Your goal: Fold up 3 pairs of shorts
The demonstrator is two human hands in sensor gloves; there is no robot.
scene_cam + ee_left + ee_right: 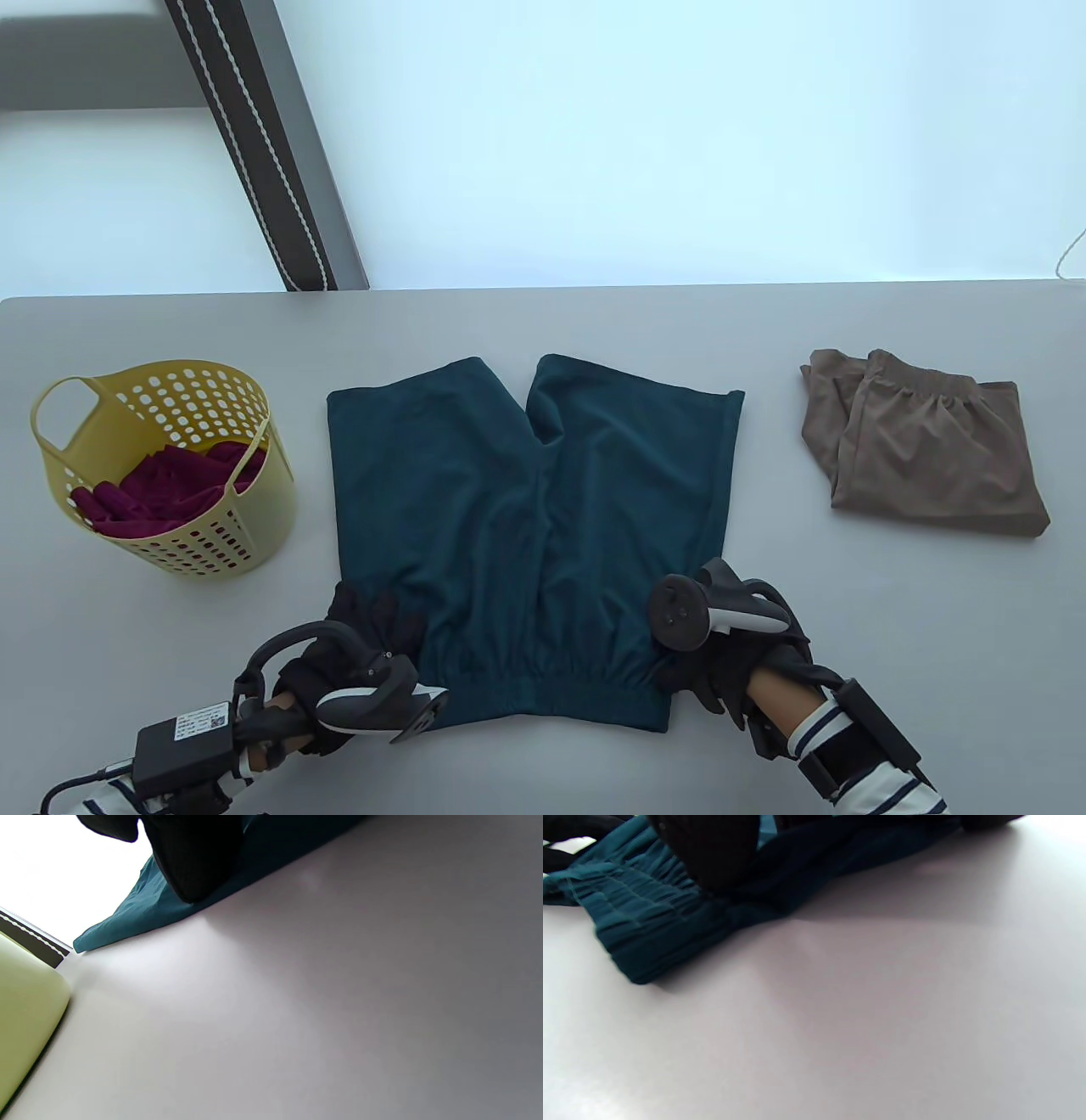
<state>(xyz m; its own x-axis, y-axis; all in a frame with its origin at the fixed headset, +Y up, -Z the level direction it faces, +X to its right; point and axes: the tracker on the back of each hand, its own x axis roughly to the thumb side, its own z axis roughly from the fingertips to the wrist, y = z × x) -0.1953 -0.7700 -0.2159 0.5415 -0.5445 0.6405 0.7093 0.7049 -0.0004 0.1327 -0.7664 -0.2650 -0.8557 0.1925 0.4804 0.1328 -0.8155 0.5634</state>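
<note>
Both gloved hands, left hand and right hand, grip our teal fabric shorts at the waistband corners; uneven lifting risks a skewed fold.

The teal shorts lie spread flat in the middle of the table, gathered elastic waistband toward the near edge and both legs pointing away. The brown shorts lie folded into a compact stack well to the right. The magenta shorts sit crumpled inside the yellow basket on the left.
</note>
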